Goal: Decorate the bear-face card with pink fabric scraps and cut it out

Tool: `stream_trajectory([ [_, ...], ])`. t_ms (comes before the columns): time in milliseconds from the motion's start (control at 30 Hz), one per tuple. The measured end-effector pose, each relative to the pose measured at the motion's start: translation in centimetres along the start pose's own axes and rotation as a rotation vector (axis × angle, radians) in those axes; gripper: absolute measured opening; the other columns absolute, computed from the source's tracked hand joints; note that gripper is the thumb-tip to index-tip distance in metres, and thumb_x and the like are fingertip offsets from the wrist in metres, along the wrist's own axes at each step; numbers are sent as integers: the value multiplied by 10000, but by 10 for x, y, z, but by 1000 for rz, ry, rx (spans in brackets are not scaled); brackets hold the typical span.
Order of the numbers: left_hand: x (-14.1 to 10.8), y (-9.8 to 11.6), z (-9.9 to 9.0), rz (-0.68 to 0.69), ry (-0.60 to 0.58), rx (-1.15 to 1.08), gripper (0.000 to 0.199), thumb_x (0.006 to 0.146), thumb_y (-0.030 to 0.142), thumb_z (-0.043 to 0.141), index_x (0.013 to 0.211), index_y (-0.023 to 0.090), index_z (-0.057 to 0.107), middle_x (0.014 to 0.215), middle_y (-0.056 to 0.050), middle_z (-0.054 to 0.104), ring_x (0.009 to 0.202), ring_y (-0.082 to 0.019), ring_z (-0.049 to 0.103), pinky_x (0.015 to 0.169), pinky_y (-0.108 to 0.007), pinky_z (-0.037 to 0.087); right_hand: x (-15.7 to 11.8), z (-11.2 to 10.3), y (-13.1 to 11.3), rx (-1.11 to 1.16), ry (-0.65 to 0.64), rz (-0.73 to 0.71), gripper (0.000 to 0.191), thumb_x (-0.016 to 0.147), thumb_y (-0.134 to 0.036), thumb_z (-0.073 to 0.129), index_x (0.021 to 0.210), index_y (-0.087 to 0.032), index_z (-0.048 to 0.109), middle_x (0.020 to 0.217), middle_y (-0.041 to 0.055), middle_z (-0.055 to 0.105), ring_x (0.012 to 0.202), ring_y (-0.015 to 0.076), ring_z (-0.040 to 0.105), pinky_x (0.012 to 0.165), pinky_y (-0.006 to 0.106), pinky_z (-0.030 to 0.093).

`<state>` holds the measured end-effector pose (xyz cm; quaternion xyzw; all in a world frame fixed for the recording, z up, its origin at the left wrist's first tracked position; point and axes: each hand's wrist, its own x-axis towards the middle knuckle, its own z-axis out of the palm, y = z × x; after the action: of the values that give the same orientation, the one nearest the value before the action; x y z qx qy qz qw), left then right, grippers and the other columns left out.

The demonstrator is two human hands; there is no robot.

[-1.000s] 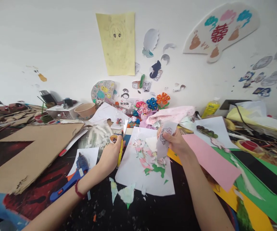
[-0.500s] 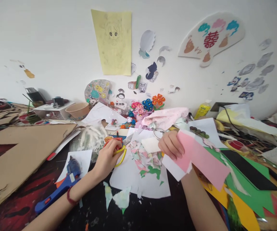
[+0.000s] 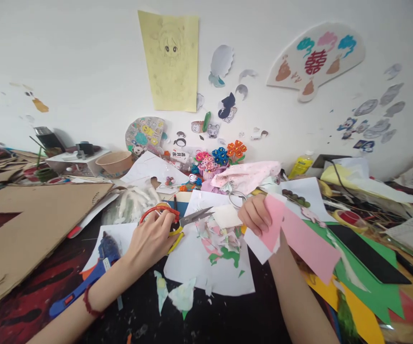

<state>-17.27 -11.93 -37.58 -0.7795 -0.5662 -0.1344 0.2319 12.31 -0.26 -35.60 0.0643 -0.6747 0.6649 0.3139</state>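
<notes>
My left hand (image 3: 152, 239) is closed on scissors (image 3: 195, 217) with red and yellow handles. The blades point right, over the scraps, and stop short of my right hand. Pinched in my right hand (image 3: 255, 215) is a folded piece of pink paper (image 3: 310, 243) with white paper (image 3: 258, 246) beside it; a small notch shows at the pink paper's lower edge. Between the hands, a pile of pink, white and green paper scraps (image 3: 224, 239) lies on a white sheet (image 3: 228, 282). Two pale scraps (image 3: 183, 294) rest on the black table in front.
A blue glue gun (image 3: 92, 282) and brown cardboard (image 3: 34, 234) lie on the left. Pipe-cleaner flowers (image 3: 221, 157) and a pink cloth (image 3: 245, 174) stand behind. On the right are green paper (image 3: 367, 277), a black flat object (image 3: 367, 253) and a yellow bottle (image 3: 301, 165).
My left hand has shifted left and turned over, swinging the scissors so that their blades extend right towards the paper. My right hand, holding the pink paper, has barely moved.
</notes>
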Motion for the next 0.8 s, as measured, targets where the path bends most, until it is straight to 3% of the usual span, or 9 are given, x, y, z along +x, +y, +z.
stream_trajectory([
  [67,1,-1,-3,41,19,74,284,870,374,601,1065,168,591,1106,-98,672,907,-290,591,685,-369,459,0,15,-4,-24,267,-56,592,591,-665,780,404,-246,407,319,-55,401,283,105,433,318,215,337],
  [100,1,-2,-5,55,28,117,288,868,349,599,1090,166,593,1171,-108,656,910,-297,590,718,-389,461,-1,21,-6,-33,341,-74,560,647,-642,767,452,-240,430,367,-59,428,309,98,436,339,215,347],
  [167,2,-4,-8,53,36,178,284,879,306,581,1129,171,587,1230,-119,639,904,-304,597,740,-411,455,-2,31,-9,-59,431,-80,469,722,-582,756,551,-231,496,470,-53,490,371,94,458,387,221,368],
  [233,4,-7,-10,-28,53,136,289,888,320,580,1139,177,571,1164,-124,665,911,-310,614,737,-405,453,0,35,-10,-116,505,-42,390,726,-545,774,638,-222,574,564,-33,552,450,107,499,437,236,395],
  [367,23,-4,-16,-377,104,-334,432,842,454,637,1149,193,483,1043,-113,704,970,-310,651,729,-366,472,11,41,-10,-279,761,19,298,749,-467,786,825,-191,702,778,26,682,696,153,620,628,269,497],
  [467,54,5,-34,-529,100,-898,445,826,513,640,1097,212,456,1005,-89,713,802,-233,667,659,-314,469,23,46,-17,-353,909,-8,252,762,-394,790,893,-188,732,864,37,738,800,175,665,738,292,529],
  [600,102,22,-71,-411,177,-1553,416,808,466,694,1010,208,438,867,-19,685,637,-109,562,561,-208,414,47,54,-45,-489,913,-2,253,734,-373,809,877,-171,754,885,55,766,793,203,696,703,304,556],
  [667,123,28,-88,-330,244,-1716,428,793,405,732,1032,223,428,813,24,656,618,-82,542,553,-182,402,59,58,-62,-579,879,13,241,730,-375,810,838,-165,757,843,54,768,739,202,699,638,289,557],
  [800,148,34,-103,-161,215,-1913,482,762,279,779,1088,243,424,812,51,626,630,-64,553,566,-169,421,77,62,-87,-715,873,-15,223,725,-370,812,800,-166,761,780,45,767,654,186,693,542,252,539],
])
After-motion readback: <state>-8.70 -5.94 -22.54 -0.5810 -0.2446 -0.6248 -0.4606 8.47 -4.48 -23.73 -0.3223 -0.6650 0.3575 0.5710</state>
